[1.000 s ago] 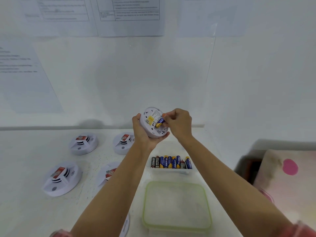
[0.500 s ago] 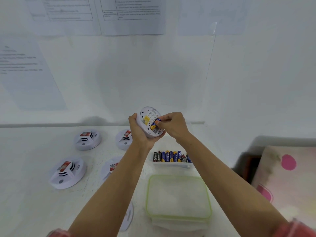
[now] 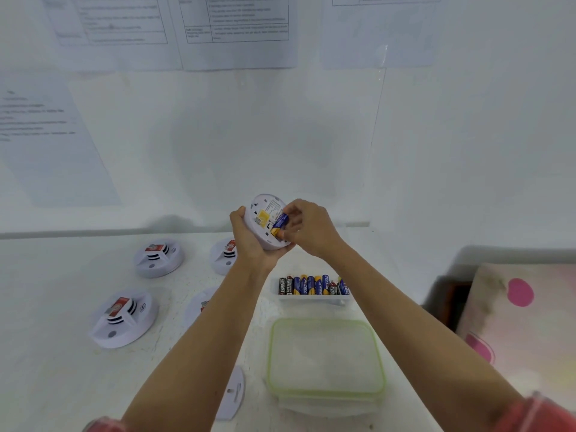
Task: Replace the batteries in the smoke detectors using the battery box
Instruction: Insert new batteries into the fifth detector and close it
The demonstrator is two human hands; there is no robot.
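Smoke detector (image 3: 264,222) is held in the air above and just behind the battery box (image 3: 313,297), its back turned toward the camera. It is gripped around the rim by the left hand (image 3: 249,241), with the fingers curled under it and the thumb at its far edge. A blue-and-yellow battery (image 3: 279,224) is pinched between the thumb and fingertips of the right hand (image 3: 313,229) and is laid slantwise over the open bay in the detector's back. Whether it is seated cannot be told.

The step in hand is judged to be the seating of this battery. The polarity marks in the bay should be checked first. The battery should then be lined up with the bay before any pressure is applied. One end is best pushed against its contact, and the other end pressed down flat. The detector should be braced firmly so that it is not twisted by the push.

Spare detectors (image 3: 159,258) are set out on the table (image 3: 62,385) left of the battery box. A green-rimmed container (image 3: 324,321) is placed just in front of it, and a round cover plate (image 3: 233,391) to its near left.
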